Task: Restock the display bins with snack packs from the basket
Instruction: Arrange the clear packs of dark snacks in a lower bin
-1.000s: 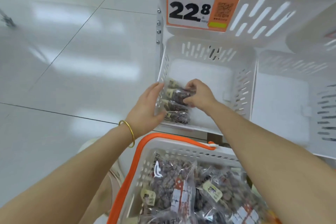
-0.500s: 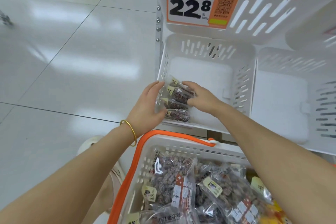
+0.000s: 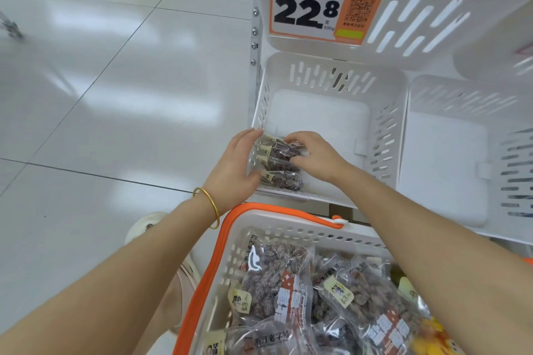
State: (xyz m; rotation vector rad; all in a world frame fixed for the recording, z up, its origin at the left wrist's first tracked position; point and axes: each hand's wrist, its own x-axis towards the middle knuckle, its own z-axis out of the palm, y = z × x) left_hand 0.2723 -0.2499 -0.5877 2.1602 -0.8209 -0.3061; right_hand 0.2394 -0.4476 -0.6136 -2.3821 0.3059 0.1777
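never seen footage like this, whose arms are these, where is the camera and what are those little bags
There is no machine here: the one camera sits on a person's head, looking down, so both arms are that person's own. The left hand rests against the side of a small stack of snack packs in the near left corner of a white display bin. The right hand curls its fingers over that stack. Below, an orange-handled basket holds more packs. A price tag hangs on the bin above.
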